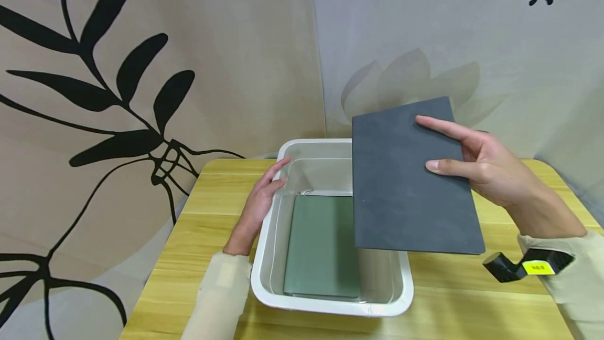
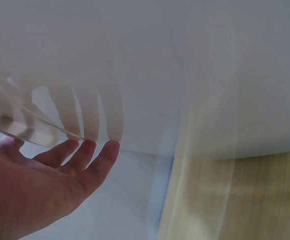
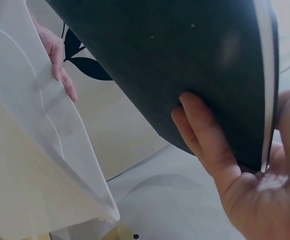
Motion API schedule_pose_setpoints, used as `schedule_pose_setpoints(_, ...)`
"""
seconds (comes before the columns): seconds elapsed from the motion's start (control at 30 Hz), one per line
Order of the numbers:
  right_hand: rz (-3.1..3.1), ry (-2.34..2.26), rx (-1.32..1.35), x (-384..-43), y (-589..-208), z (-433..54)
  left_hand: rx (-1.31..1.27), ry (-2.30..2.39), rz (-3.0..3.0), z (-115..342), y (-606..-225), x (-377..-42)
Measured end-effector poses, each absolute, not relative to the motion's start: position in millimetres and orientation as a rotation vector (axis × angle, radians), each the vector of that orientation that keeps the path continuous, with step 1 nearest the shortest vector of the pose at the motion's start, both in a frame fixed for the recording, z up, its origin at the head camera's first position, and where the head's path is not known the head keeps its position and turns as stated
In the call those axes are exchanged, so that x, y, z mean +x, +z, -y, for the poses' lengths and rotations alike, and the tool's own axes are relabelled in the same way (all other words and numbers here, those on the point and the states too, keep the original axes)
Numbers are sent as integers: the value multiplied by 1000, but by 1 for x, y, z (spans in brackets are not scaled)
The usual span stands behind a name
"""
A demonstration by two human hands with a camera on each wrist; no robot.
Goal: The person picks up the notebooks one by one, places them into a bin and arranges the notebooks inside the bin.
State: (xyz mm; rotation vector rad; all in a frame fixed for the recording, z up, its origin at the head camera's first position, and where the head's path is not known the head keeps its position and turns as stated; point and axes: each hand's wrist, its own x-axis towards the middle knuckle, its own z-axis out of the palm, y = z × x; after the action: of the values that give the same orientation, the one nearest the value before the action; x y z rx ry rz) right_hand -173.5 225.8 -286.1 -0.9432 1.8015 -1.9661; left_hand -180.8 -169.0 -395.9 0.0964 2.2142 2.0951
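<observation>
My right hand (image 1: 495, 169) grips a dark grey notebook (image 1: 408, 198) by its right side, thumb and index finger on the front cover. Other fingers press the back cover in the right wrist view, where the white page edges (image 3: 266, 85) show. The notebook is raised over the right part of a white plastic bin (image 1: 330, 306). A green notebook (image 1: 321, 245) lies flat on the bin's floor, partly hidden behind the grey one. My left hand (image 1: 258, 203) holds the bin's left rim; in the left wrist view its fingertips (image 2: 113, 145) touch the outer wall.
Under the bin is a wooden table (image 1: 217, 193) with light yellow grain. Pale curtain-like walls (image 1: 245, 56) stand right behind it, with a black leaf print (image 1: 104, 88) on the left. A black wrist device (image 1: 528, 265) with a yellow label sits on my right sleeve.
</observation>
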Motion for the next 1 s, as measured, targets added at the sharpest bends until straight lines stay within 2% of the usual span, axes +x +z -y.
schedule_pose_setpoints(1.0,-2216,-1677,-727,-170,-269,-199,90,2120,-2173,168,-393,-178)
